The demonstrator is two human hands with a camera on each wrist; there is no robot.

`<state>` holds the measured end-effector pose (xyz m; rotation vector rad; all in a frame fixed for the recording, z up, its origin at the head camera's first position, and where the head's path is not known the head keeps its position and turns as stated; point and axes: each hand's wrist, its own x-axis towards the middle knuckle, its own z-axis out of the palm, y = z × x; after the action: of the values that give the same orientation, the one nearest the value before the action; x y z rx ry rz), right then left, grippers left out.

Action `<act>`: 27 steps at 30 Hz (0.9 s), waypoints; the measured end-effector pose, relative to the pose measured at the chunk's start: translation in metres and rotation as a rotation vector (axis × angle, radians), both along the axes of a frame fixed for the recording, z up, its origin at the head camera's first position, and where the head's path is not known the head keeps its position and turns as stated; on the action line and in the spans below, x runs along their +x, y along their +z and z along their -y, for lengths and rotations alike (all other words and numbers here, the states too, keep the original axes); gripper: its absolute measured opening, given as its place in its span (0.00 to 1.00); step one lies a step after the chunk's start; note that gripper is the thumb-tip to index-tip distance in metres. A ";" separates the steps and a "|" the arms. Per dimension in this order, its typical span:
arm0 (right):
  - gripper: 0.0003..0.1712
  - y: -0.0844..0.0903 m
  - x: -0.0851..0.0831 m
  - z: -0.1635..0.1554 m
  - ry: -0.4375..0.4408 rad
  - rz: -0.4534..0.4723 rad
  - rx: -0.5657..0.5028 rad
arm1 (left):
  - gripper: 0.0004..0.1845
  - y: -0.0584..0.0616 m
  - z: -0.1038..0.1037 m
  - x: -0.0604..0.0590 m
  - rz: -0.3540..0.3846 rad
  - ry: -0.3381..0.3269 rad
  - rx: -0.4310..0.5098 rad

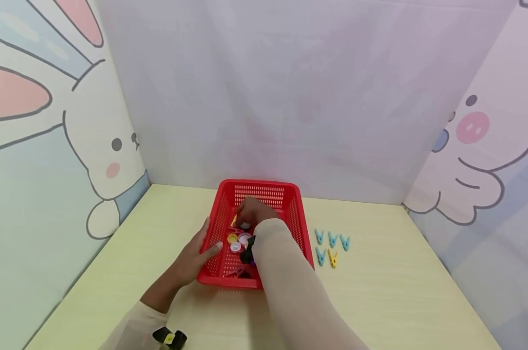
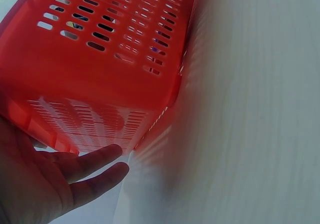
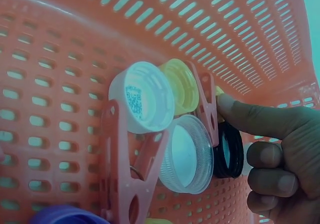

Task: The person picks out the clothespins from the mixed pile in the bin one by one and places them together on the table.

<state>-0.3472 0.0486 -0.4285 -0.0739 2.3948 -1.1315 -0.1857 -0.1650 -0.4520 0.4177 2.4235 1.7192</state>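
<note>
A red plastic basket (image 1: pixel 229 281) with slotted walls stands on the table. My left hand (image 1: pixel 189 262) holds its left side, thumb over the rim and fingers along the outer wall. Inside the basket, my right hand (image 1: pixel 256 210) has its fingers curled and pinches a yellow clothespin (image 1: pixel 234 220), mostly hidden by the fingertips. Beside it in the right wrist view lie a black cap (image 3: pixel 230 151), a clear cap (image 3: pixel 185 156), a yellow cap (image 3: pixel 187 91) and a white cap (image 3: pixel 142 101). Reddish clothespins (image 3: pixel 130 179) lie among them, and a purple cap (image 3: pixel 65 216) shows at the bottom edge.
Right of the basket, several light blue clothespins (image 1: pixel 332 239) and one yellow clothespin (image 1: pixel 332 258) lie in two rows on the pale table (image 1: pixel 399 291). A white sheet (image 1: pixel 290 97) hangs behind; panels with cartoon animals flank both sides.
</note>
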 end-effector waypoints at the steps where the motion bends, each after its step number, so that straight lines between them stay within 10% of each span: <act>1: 0.19 0.000 0.000 0.001 -0.003 0.002 -0.002 | 0.58 0.000 0.000 0.000 0.001 -0.001 0.001; 19: 0.18 0.027 0.021 0.008 0.007 0.017 0.079 | 0.58 -0.003 0.001 0.002 -0.011 0.000 0.004; 27: 0.23 0.012 0.007 0.004 0.002 -0.014 0.064 | 0.59 -0.002 0.000 0.000 -0.018 0.008 -0.015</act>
<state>-0.3403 0.0443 -0.4169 -0.0633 2.4411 -1.0553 -0.1859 -0.1654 -0.4541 0.4231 2.4521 1.7069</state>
